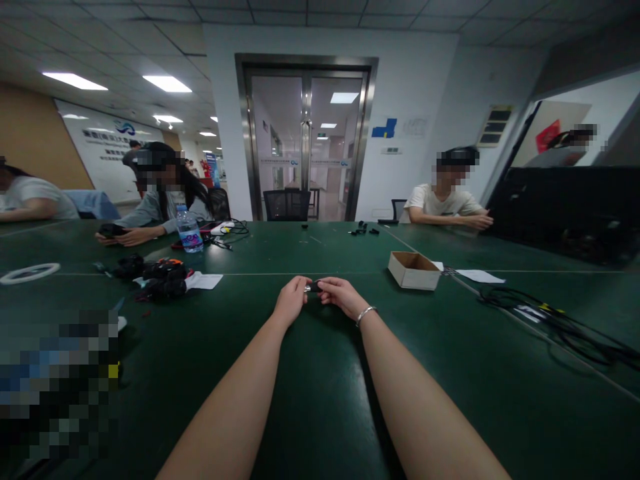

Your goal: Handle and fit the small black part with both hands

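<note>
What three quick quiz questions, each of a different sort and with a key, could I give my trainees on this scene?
1. True or false: the open box stands to the right of the wearer's left hand and right hand.
2. Which of the wearer's wrists has the silvery bracelet? A: left; B: right; C: both.
3. What do the wearer's two hands hold between them?

Key:
1. True.
2. B.
3. A small black object with a silvery end, too small to identify.
</note>
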A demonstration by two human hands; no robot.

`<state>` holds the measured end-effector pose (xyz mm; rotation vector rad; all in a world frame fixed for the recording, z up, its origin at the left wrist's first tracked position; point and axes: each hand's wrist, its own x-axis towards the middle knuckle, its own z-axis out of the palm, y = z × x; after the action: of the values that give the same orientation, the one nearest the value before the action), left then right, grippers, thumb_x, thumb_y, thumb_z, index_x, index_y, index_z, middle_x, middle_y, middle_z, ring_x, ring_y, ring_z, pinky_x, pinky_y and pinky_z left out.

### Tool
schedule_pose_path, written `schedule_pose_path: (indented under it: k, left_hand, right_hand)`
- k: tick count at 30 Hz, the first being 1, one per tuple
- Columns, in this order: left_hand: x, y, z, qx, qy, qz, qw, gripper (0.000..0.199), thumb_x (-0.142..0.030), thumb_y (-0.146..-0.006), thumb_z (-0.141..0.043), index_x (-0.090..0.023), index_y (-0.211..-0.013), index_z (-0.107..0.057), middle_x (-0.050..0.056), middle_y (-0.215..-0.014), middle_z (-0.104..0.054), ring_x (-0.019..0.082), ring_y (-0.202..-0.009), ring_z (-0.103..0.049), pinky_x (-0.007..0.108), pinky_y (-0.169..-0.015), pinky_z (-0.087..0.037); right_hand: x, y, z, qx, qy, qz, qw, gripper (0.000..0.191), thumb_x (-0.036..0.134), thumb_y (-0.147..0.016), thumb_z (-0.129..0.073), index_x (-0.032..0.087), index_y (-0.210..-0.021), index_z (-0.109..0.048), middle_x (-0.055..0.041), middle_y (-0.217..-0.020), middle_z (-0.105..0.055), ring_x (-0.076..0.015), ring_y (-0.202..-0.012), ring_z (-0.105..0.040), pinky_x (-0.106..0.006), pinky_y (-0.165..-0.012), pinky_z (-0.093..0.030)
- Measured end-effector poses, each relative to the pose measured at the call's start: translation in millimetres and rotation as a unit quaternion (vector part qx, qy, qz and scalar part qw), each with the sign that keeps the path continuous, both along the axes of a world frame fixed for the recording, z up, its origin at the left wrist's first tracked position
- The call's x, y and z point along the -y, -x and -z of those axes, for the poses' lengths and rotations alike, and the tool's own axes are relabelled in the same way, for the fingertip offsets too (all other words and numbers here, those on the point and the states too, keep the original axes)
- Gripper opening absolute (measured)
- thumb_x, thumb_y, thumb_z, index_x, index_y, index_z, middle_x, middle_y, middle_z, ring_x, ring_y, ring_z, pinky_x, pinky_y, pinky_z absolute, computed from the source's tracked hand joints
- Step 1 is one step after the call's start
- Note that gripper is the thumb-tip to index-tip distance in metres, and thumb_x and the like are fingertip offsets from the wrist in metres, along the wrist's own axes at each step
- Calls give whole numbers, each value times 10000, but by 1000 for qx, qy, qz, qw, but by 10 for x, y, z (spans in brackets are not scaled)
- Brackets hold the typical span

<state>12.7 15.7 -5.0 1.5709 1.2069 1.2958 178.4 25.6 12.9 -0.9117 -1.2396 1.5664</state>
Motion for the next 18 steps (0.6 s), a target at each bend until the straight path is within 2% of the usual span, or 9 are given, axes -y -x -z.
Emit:
schedule_pose_path:
  k: [4, 8, 12, 16, 18]
  left_hand:
    - [-3, -5, 6, 6, -13, 2, 1000, 345, -431, -833, -513, -177, -1057, -584, 5, -684, -572, 120, -597, -530, 202, -508, -376]
    - [3, -10, -13, -8, -7, 4, 1000, 383, -473, -873, -412, -165, -992, -605, -11, -592, -530, 107, -509, -483, 206, -486, -352]
    - [13, -15, -37, 17, -4, -6, 1000, 339, -406, -824, -510, -176, -1061, -586, 4, -737, -587, 88, -521, -490, 201, -496, -367]
    - [5, -20, -35, 10, 0, 5, 1000, 354, -423, -875, -406, -158, -983, -613, -10, -598, -535, 97, -487, -465, 204, -486, -359]
    - [3, -21, -36, 15, 0, 3, 1000, 368, -445, -876, -403, -165, -986, -614, -3, -634, -554, 95, -493, -471, 203, -483, -360]
  right_hand:
    - [-10, -1, 7, -9, -4, 2, 1000, 116, 138, -790, -707, 104, -882, -645, -38, -658, -641, -85, -514, -590, -161, -501, -533]
    - [-26, 3, 27, -2, -6, 1, 1000, 111, 121, -791, -694, 104, -889, -643, -37, -670, -645, -76, -499, -578, -160, -499, -533]
    - [-25, 0, 31, -21, -10, 9, 1000, 129, 126, -776, -712, 114, -886, -645, -27, -695, -642, -75, -514, -585, -158, -500, -534]
    - [-12, 0, 12, -16, -6, 8, 1000, 115, 108, -772, -708, 116, -872, -651, -29, -697, -644, -77, -504, -583, -163, -494, -536]
    - [-2, 2, -1, -18, -3, 12, 1000, 103, 95, -782, -691, 119, -875, -654, -29, -702, -646, -78, -507, -586, -164, -499, -540]
